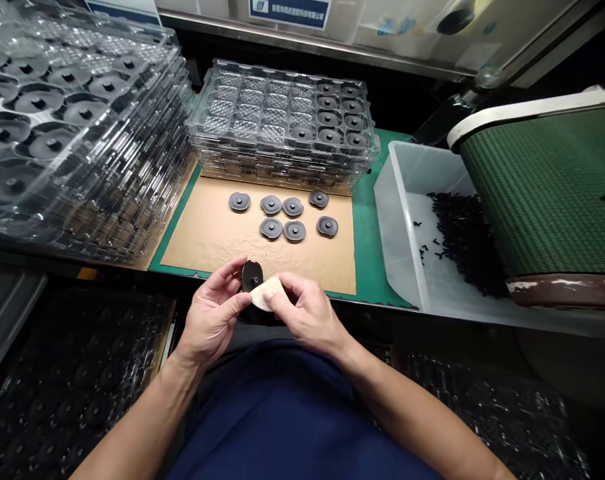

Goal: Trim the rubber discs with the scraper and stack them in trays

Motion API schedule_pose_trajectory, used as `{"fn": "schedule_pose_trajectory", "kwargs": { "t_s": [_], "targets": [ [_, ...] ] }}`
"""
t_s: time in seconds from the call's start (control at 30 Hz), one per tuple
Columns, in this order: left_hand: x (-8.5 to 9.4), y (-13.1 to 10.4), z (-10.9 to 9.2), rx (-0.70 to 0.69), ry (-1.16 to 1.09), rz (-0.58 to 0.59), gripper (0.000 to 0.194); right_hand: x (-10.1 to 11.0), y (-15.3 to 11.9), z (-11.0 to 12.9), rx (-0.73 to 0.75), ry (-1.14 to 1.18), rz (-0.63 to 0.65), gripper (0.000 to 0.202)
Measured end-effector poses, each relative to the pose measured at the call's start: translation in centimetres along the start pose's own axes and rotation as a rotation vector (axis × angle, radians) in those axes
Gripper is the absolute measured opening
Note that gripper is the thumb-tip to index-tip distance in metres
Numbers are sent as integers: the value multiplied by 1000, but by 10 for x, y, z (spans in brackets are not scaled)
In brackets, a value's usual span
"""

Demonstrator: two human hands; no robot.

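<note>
Between the fingers and thumb of my left hand (pixel 212 310) is a round black plastic disc (pixel 252 275) with a small hub in its middle, tilted up on edge. My right hand (pixel 307 310) pinches a cream-coloured pad or folded cloth (pixel 266 293), its thumb pressed on top. The pad lies close against the disc's lower right edge; whether it touches the disc I cannot tell. Beyond my hands, several like dark discs (pixel 294 231) lie flat on a brown cardboard sheet (pixel 207 233).
Behind the cardboard stands a stack of clear trays (pixel 282 150), its top one partly filled with discs. A taller tray stack (pixel 147 167) rises at left. At right, a translucent bin (pixel 402 227) holds small black pieces (pixel 462 233) beside a green conveyor belt (pixel 547 187).
</note>
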State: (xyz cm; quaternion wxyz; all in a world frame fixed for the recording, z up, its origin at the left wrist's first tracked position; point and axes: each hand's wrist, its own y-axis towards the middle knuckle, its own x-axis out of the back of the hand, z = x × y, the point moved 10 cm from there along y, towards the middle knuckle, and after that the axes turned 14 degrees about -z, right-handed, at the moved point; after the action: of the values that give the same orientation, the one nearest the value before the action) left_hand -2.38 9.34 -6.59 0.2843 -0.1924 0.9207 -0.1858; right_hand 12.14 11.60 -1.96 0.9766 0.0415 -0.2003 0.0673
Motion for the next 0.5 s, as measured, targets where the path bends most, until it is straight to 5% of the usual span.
{"fn": "schedule_pose_trajectory", "kwargs": {
  "t_s": [0.07, 0.27, 0.5],
  "targets": [
    [-1, 0, -7, -45, 14, -4, 55, -3, 0, 2, -22, 33, 17, 24],
    [3, -5, -4, 87, 77, 65, 45, 17, 7, 31, 329, -199, -145, 14],
    [6, -8, 26, 333, 99, 173, 36, 0, -11, 50, 642, -320, -17, 21]
  ]
}}
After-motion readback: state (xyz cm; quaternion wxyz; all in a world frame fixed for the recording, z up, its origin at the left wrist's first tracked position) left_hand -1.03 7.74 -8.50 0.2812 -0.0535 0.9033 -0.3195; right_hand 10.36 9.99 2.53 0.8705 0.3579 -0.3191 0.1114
